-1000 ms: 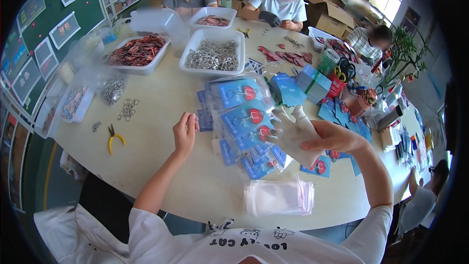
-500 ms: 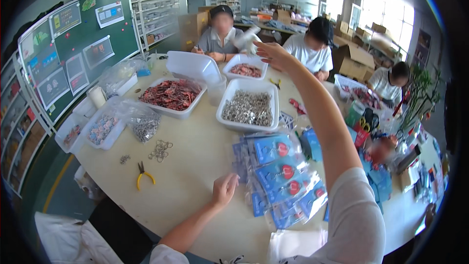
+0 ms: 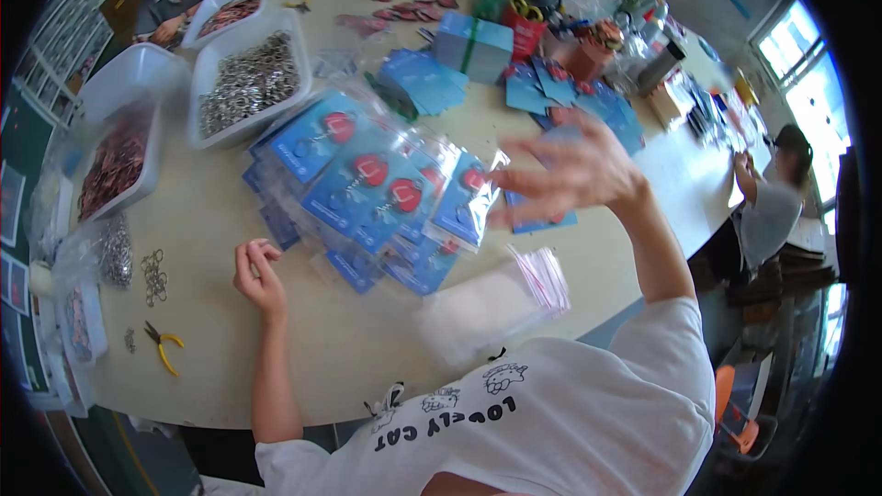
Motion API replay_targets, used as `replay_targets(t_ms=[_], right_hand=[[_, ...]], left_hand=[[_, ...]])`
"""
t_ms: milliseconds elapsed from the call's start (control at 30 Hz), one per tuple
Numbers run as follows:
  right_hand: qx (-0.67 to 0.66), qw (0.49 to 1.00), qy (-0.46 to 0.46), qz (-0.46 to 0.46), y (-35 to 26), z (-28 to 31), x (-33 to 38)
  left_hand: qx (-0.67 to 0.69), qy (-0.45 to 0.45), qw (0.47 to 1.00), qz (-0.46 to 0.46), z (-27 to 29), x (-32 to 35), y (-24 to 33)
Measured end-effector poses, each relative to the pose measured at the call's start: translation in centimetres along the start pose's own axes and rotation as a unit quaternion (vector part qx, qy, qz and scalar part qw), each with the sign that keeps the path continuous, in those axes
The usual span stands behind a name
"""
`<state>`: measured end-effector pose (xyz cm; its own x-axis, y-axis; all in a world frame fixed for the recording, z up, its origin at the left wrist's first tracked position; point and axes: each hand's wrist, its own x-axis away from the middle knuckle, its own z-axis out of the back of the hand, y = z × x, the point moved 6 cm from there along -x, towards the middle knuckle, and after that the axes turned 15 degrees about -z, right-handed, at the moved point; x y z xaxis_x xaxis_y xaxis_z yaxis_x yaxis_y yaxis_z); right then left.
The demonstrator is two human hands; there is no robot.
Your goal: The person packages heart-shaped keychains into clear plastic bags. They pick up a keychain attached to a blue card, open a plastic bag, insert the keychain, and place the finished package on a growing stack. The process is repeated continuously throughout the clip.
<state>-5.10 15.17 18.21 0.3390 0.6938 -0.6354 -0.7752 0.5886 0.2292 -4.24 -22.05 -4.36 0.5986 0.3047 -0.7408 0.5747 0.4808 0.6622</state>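
Observation:
My left hand (image 3: 260, 276) rests on the table with its fingers curled in and nothing showing in them. It lies just left of a pile of clear bags (image 3: 344, 197), which hold blue cards with red keyrings. Over the right side of that pile hovers my right hand (image 3: 583, 165), blurred by motion, its fingers spread and no object visible in them. Close to its fingertips is one bagged card (image 3: 462, 202); whether they touch, I cannot tell. A stack of clear empty bags (image 3: 482, 308) lies nearer to me, below the right hand.
Yellow-handled pliers (image 3: 163, 347) and loose metal rings (image 3: 154, 277) lie at left. A white bin of metal clasps (image 3: 248, 83) and a bin of red pieces (image 3: 115, 161) stand beyond. Blue cards (image 3: 423, 78) and a blue box (image 3: 473, 44) are farther back. Co-workers sit around the table.
The view has swung right and down. My right arm, stretched out high toward the far side before, has come back over the bagged cards. My left hand stays beside the pile, fingers curled.

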Motion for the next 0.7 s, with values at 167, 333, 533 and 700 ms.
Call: replay_targets(t_ms=[167, 333, 533, 700], right_hand=[[-0.057, 0.876, 0.037, -0.478, 6.2, 1.6, 15.4], [-0.006, 0.768, -0.130, -0.627, 5.4, -6.8, 25.9], [0.016, 0.801, -0.097, -0.590, 3.9, -7.4, 25.9], [-0.030, 0.796, -0.099, -0.597, 4.1, -7.3, 25.8]], left_hand=[[-0.059, -0.055, 0.993, -0.091, -0.9, -0.2, 2.8], [-0.029, -0.252, 0.957, -0.138, -7.1, -0.9, 13.0], [-0.019, -0.491, 0.836, -0.245, -21.6, 2.9, 21.5], [-0.097, -0.586, 0.747, -0.298, -30.6, 6.9, 18.8]])
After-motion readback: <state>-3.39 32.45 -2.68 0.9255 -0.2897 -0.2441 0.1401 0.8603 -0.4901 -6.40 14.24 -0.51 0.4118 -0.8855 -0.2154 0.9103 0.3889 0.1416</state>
